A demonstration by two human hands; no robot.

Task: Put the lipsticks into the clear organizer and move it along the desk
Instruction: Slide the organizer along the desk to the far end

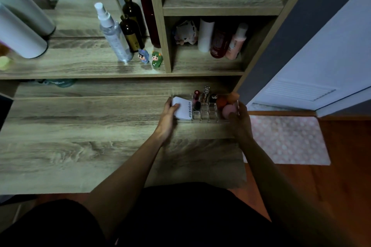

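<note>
The clear organizer [204, 115] stands on the wooden desk [80, 136] near its back right corner. Several lipsticks [197, 100] stand upright in its small middle cells. A white tube marked "4U2skin" [183, 109] fills its left section, and pink and orange makeup sponges [227, 106] fill its right section. My left hand [168, 116] grips the organizer's left end, thumb on the white tube. My right hand [240, 120] grips its right end, fingers over a pink sponge.
A shelf unit rises behind the desk with a spray bottle [112, 32], dark bottles [130, 32], two small figurines [150, 58] and more bottles in a cubby [218, 40]. White cylinders [20, 26] lean at the left. The desk's right edge drops to a pink mat [285, 140].
</note>
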